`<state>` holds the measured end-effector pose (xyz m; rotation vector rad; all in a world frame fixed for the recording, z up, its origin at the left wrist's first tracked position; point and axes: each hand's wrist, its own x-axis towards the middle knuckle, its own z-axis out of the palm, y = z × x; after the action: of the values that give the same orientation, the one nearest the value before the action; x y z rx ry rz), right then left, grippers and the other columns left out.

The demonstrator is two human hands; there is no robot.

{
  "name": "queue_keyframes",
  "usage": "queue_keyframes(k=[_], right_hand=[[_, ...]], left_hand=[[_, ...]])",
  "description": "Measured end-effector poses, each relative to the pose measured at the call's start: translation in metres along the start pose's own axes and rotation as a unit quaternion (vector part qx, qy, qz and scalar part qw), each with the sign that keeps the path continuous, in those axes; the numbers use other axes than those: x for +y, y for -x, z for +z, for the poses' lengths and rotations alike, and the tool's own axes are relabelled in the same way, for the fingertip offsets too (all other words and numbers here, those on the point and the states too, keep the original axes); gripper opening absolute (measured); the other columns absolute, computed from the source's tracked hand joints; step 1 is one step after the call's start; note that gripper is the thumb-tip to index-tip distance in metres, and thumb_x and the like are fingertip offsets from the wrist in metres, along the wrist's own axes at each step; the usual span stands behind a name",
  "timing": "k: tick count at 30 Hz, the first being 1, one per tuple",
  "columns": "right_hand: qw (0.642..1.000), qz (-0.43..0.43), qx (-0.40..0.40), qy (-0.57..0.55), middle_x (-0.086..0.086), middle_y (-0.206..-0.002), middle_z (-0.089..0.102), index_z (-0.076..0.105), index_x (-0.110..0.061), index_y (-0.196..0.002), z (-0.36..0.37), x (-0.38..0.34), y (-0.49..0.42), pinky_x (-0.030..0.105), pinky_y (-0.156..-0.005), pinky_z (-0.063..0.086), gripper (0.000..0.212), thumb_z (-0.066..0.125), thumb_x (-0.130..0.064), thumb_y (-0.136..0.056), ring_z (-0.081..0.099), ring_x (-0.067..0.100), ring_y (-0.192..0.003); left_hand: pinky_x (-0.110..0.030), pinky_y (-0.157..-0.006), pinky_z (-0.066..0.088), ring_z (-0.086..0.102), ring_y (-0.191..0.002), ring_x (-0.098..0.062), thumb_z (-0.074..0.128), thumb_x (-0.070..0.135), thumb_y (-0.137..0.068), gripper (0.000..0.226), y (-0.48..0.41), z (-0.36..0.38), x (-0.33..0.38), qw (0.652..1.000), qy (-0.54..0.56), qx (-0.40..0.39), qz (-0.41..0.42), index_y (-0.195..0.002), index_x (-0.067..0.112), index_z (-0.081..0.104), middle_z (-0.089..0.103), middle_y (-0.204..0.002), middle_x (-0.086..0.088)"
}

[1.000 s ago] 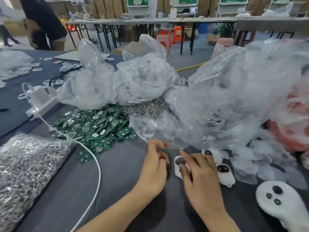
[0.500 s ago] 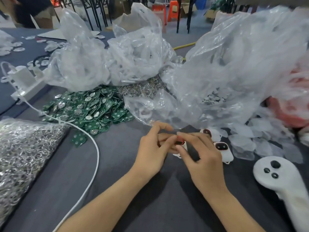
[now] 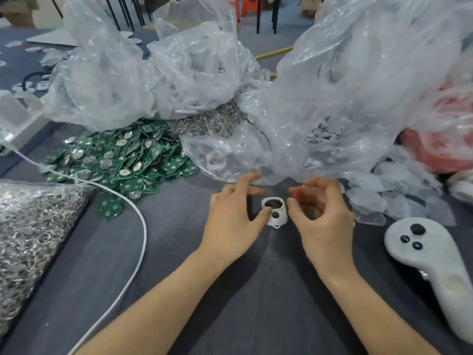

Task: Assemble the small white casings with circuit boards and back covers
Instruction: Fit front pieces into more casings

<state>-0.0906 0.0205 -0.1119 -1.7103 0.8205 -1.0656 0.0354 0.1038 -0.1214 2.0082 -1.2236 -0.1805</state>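
Head view. A white casing (image 3: 274, 210) lies flat on the grey table cover (image 3: 230, 290). The left hand (image 3: 234, 216), just left of the casing, touches its edge with the thumb, its fingers loosely spread. The right hand (image 3: 323, 216), just right of the casing, pinches a small red part (image 3: 297, 194) in curled fingers. Green circuit boards (image 3: 122, 162) are heaped well left of the casing. A white controller (image 3: 435, 254) lies well to its right.

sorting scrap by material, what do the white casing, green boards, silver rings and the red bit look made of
White casing: likely moulded plastic, matte, thin smooth edges round its cutouts.
Green boards: circuit-board laminate, glossy green coat, shiny metal discs on top.
Silver rings: seemingly metal, bright glints.
Red bit pinched in the right hand: perhaps plastic; too blurred to be sure.
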Motion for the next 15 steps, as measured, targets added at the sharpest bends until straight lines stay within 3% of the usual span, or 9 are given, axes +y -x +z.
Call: queue_keyframes(k=[3,7,12,15], right_hand=[[0.999,-0.017,-0.015,0.049,-0.012,-0.087,0.069,0.062,-0.015,-0.093,-0.0002,0.0020,0.0008,0.004,-0.071,0.045,0.021,0.072,-0.002,-0.080,0.064,-0.004,-0.079],[0.992,-0.003,-0.088,0.089,-0.006,-0.097,0.069,0.065,-0.020,-0.102,-0.0004,0.0033,-0.0009,0.006,-0.078,0.045,0.027,0.069,-0.003,-0.082,0.064,-0.003,-0.085],[0.985,-0.032,-0.117,0.119,-0.002,-0.096,0.068,0.073,-0.012,-0.088,-0.0031,0.0031,-0.0040,0.009,-0.077,0.047,0.018,0.070,0.003,-0.079,0.062,0.002,-0.085],[0.985,-0.033,-0.119,0.116,-0.001,-0.092,0.067,0.074,-0.008,-0.084,-0.0046,0.0031,-0.0061,0.012,-0.078,0.048,0.014,0.070,0.004,-0.078,0.062,0.003,-0.085]], left_hand=[[-0.025,-0.095,0.026,0.047,-0.111,-0.002,0.068,0.029,-0.083,0.044,-0.0007,0.0000,0.0011,1.000,0.009,-0.012,0.025,-0.120,0.037,0.046,0.061,-0.100,0.032],[-0.033,-0.103,0.030,0.051,-0.116,-0.006,0.068,0.027,-0.085,0.045,-0.0008,-0.0007,0.0017,0.999,0.021,-0.027,0.035,-0.125,0.033,0.048,0.067,-0.106,0.027],[-0.035,-0.107,0.029,0.050,-0.118,-0.005,0.067,0.025,-0.086,0.049,-0.0009,-0.0027,0.0033,0.998,0.033,-0.043,0.034,-0.129,0.034,0.048,0.067,-0.106,0.028],[-0.027,-0.104,0.033,0.052,-0.115,-0.007,0.069,0.021,-0.085,0.044,-0.0009,-0.0016,0.0019,0.998,0.046,-0.030,0.036,-0.126,0.029,0.054,0.067,-0.105,0.024]])
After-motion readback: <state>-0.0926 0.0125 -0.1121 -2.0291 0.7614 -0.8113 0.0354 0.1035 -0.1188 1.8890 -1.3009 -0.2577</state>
